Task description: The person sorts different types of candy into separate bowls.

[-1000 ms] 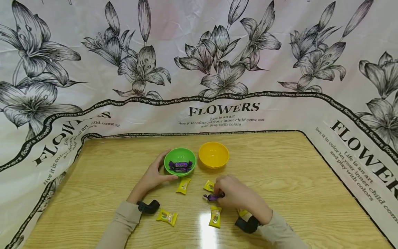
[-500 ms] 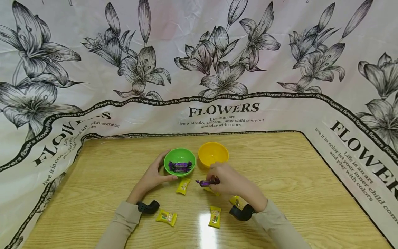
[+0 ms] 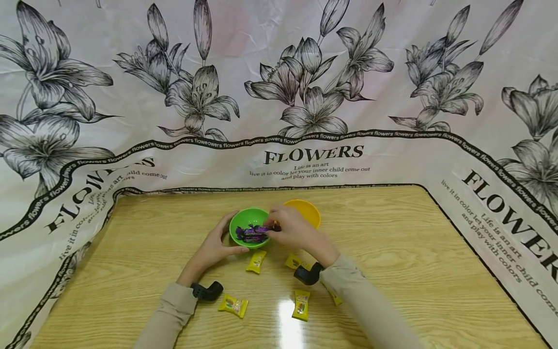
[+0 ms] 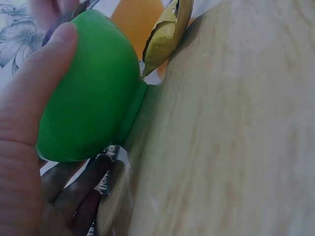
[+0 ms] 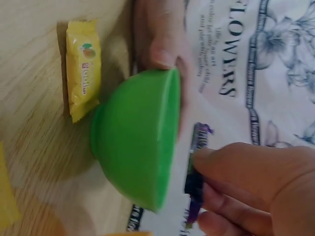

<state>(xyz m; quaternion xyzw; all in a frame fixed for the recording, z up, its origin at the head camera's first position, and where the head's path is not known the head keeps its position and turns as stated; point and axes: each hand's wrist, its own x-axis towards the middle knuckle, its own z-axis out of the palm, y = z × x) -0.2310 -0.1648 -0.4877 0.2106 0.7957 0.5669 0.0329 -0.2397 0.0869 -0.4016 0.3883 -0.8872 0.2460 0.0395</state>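
Observation:
My left hand (image 3: 214, 246) holds the green bowl (image 3: 241, 218) from its left side. In the left wrist view, the thumb (image 4: 54, 54) lies on the rim of the green bowl and the other fingers are on its far side. Over the bowl's right edge, my right hand (image 3: 296, 230) pinches a purple-wrapped candy (image 5: 197, 172) between thumb and fingers. The right wrist view has that candy just above the bowl's opening, apart from the rim. Inside the bowl lie purple-wrapped candies (image 3: 252, 237); the right fingers partly cover them in the head view.
A yellow bowl (image 3: 310, 213) stands to the right, partly hidden behind the right hand. Several yellow-wrapped candies lie about the wooden table, one (image 3: 255, 261) close to the green bowl, another (image 3: 301, 305) nearer the front. A floral cloth (image 3: 305, 165) hangs behind the table.
My right hand has lifted the purple candy off the table and carried it leftward and away from me, to above the green bowl. The left hand has kept its place on the bowl.

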